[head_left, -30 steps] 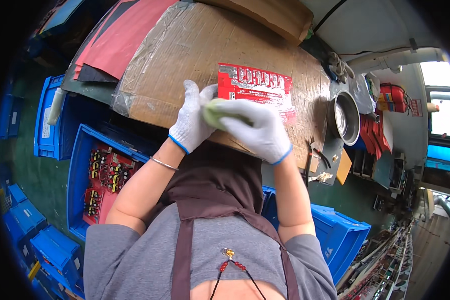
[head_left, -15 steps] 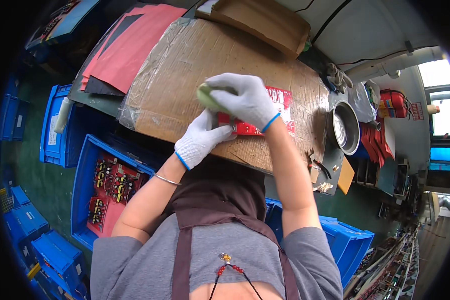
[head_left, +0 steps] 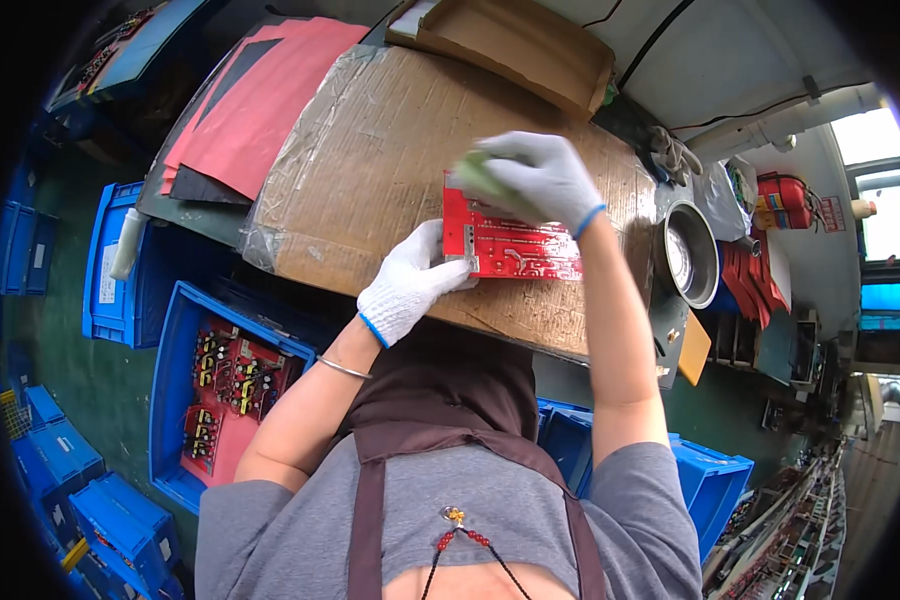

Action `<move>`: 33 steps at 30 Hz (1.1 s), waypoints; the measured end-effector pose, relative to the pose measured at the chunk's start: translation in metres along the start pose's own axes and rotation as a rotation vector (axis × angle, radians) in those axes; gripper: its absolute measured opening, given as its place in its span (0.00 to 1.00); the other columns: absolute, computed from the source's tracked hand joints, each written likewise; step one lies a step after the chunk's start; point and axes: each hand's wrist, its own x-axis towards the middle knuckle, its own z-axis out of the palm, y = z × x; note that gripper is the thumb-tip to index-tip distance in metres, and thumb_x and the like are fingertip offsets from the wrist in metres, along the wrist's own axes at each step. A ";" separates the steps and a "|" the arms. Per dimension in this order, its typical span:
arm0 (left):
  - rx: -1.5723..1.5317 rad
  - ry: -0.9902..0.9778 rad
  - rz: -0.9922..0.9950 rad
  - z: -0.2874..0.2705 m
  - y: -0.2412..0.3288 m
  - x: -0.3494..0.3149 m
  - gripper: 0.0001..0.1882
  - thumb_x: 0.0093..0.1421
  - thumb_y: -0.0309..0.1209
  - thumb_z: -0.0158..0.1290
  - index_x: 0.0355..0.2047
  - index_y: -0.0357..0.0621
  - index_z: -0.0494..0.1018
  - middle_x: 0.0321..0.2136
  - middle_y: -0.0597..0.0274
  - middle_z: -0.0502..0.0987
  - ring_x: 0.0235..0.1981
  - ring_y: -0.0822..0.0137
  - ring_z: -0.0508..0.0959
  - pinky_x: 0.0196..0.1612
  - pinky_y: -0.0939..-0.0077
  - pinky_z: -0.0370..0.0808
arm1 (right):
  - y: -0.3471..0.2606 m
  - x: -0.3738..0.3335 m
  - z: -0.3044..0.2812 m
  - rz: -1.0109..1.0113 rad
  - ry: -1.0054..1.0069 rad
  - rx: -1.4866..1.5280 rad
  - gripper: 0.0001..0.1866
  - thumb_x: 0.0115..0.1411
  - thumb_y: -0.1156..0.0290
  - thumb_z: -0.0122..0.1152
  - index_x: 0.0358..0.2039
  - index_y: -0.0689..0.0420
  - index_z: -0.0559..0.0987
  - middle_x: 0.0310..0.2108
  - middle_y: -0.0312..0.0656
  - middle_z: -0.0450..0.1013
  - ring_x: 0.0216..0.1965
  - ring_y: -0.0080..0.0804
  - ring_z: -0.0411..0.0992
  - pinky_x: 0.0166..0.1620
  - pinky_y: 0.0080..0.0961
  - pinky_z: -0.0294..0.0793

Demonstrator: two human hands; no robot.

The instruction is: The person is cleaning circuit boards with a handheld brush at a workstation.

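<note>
Left hand (head_left: 410, 282), in a white knit glove with a blue cuff, grasps the near left corner of the red circuit board (head_left: 522, 250): the thumb lies on the upper face, and the other fingers are partly hidden at the left edge. The board extends to the right from this hand and lies on the flattened cardboard sheet (head_left: 355, 190), toward its near edge, with the side bearing silvery tracks facing up.

Right hand (head_left: 548, 180), gloved likewise, is closed around a pale green pad (head_left: 485, 185). This hand is positioned over the far part of the board, and its forearm passes over the right end. The pad is blurred above the far left area; contact with the board cannot be determined.

Surrounding items: pink sheets (head_left: 260, 115) are stacked at the far left; a shallow cardboard tray (head_left: 525, 55) is at the far edge; a metal bowl (head_left: 685, 255) stands to the right. At the near left, a blue bin (head_left: 168, 400) contains red boards with components (head_left: 238, 368).
</note>
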 end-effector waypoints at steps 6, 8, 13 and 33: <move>0.005 -0.005 -0.021 0.002 0.006 0.001 0.30 0.65 0.22 0.54 0.65 0.32 0.57 0.58 0.49 0.71 0.57 0.59 0.76 0.58 0.59 0.78 | 0.021 -0.027 -0.039 0.035 0.144 -0.059 0.18 0.60 0.69 0.64 0.49 0.62 0.84 0.42 0.42 0.84 0.43 0.28 0.80 0.51 0.25 0.78; -0.068 -0.015 0.016 -0.007 -0.003 -0.002 0.30 0.65 0.22 0.54 0.65 0.31 0.57 0.57 0.49 0.71 0.57 0.59 0.76 0.59 0.58 0.77 | 0.000 0.003 0.019 -0.159 0.032 -0.118 0.17 0.60 0.68 0.65 0.48 0.61 0.85 0.42 0.41 0.84 0.43 0.28 0.80 0.52 0.25 0.77; -0.012 -0.004 0.001 0.002 0.003 -0.001 0.30 0.65 0.21 0.54 0.65 0.31 0.58 0.58 0.49 0.71 0.57 0.58 0.76 0.59 0.59 0.77 | 0.024 0.001 -0.035 -0.046 0.061 -0.152 0.18 0.61 0.67 0.65 0.50 0.58 0.85 0.43 0.41 0.84 0.43 0.28 0.80 0.50 0.26 0.79; -0.137 -0.054 -0.021 0.002 0.005 0.004 0.28 0.67 0.23 0.56 0.64 0.31 0.59 0.56 0.50 0.72 0.55 0.59 0.77 0.57 0.59 0.79 | 0.029 -0.098 -0.043 0.113 0.205 0.217 0.14 0.62 0.74 0.62 0.47 0.67 0.84 0.40 0.46 0.84 0.39 0.25 0.81 0.45 0.23 0.82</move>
